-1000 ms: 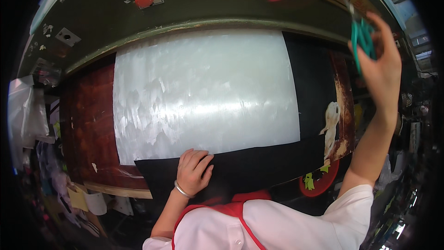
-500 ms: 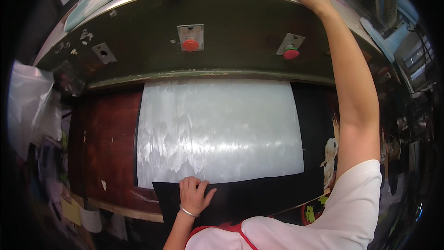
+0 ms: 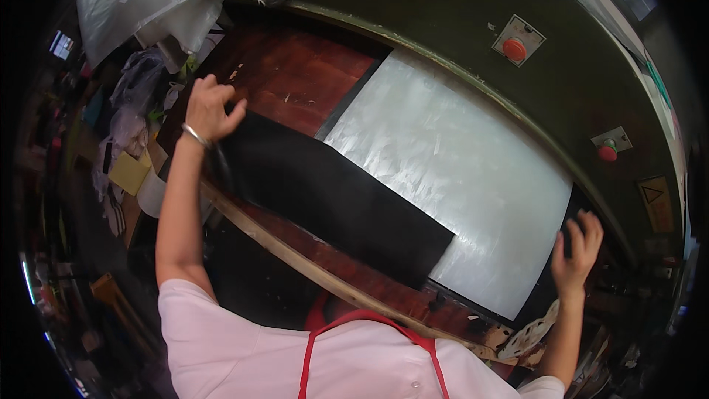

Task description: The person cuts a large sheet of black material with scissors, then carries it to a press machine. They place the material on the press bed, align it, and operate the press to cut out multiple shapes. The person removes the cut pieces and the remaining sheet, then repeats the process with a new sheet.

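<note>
Clerk: First entry?
Keeper: Black sheet (image 3: 325, 185), one: across the worktop (image 3: 303, 81), overlapping the near edge of the pale sheet (image 3: 458, 177). Left hand (image 3: 213, 108): at the black sheet's left end, fingers bent, thumb apart; whether its grip pinches the edge, cannot tell. Right hand (image 3: 578, 251): grip spread, nothing held, beside the pale sheet's right edge.
Clerk: Handling note?
Keeper: Probably best steadied at both ends, tension even, smoothed flat without creases.
Clerk: Surface and room?
Keeper: Worktop, reddish-brown, scuffed, with pale wooden front edge (image 3: 281, 247). Beyond: dark green panel (image 3: 443, 0), two red push-buttons (image 3: 514, 49), yellow warning sign (image 3: 653, 196). Left: translucent plastic (image 3: 148, 4), yellow card (image 3: 129, 171). Surroundings dim, cluttered.
</note>
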